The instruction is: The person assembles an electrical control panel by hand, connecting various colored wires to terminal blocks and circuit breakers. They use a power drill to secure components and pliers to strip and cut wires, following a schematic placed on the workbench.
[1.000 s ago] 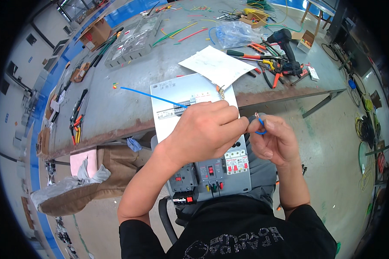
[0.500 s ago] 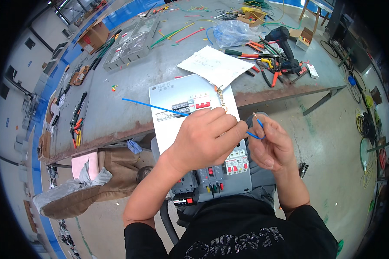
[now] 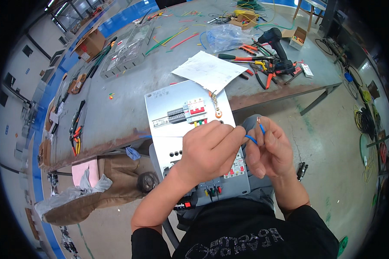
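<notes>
My left hand [image 3: 212, 149] is closed on a blue wire [image 3: 250, 138], above a pale metal mounting panel [image 3: 162, 101] that rests across my lap. My right hand [image 3: 272, 149] pinches the same wire near its end, where a bare copper tip [image 3: 259, 121] sticks up past the fingers. A blue tail of the wire shows left of the panel. On the panel sit a terminal block [image 3: 176, 115], a breaker with red switches [image 3: 196, 108] and small breakers [image 3: 236, 167] partly behind my left hand. My left hand and forearm cover the panel's middle.
Against the panel's far edge, a white paper sheet [image 3: 207, 71] lies on the grey workbench [image 3: 129, 101]. Pliers [image 3: 270, 77], a cordless drill [image 3: 278, 49], a plastic bag [image 3: 227, 36] and a clear parts case [image 3: 127, 52] lie farther back. Left stands a pink-topped seat [image 3: 84, 172].
Both hands stay on the blue wire and have come a little closer together. The wire's long tail has swung down from above the panel to its left side.
</notes>
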Available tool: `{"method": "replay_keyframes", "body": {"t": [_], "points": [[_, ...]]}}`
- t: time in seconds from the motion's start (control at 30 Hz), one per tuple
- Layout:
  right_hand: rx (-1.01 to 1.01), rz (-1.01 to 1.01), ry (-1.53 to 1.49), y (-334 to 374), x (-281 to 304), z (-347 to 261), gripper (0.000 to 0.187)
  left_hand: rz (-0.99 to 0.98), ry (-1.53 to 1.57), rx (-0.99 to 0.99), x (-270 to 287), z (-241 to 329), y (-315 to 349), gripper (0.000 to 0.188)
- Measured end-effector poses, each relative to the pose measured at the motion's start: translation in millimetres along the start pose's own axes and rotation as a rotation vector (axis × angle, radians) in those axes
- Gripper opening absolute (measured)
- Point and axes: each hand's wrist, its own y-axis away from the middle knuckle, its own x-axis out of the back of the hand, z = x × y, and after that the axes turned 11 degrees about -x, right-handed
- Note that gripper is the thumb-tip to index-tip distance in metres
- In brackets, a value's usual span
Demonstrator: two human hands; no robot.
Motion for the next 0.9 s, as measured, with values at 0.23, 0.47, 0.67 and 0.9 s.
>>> {"method": "replay_keyframes", "body": {"t": [0.23,0.47,0.67,0.9], "points": [[0.153,0.049,0.170,0.9,-5.3,1.3,0.026,0.040,0.050,0.112,-6.4,14.8,-9.5,0.022],[0.239,0.237,0.560,-13.2,-23.6,-53.1,0.024,0.037,0.437,0.377,-8.7,-2.8,-35.9,0.019],[0.304,0.246,0.849,-18.1,-59.6,-93.2,0.026,-0.269,0.525,0.401,0.1,-19.6,-47.1,0.012],[0.231,0.245,0.774,-25.0,-35.8,-74.0,0.019,-0.233,0.488,0.428,-15.0,-38.2,-21.0,0.011]]}}
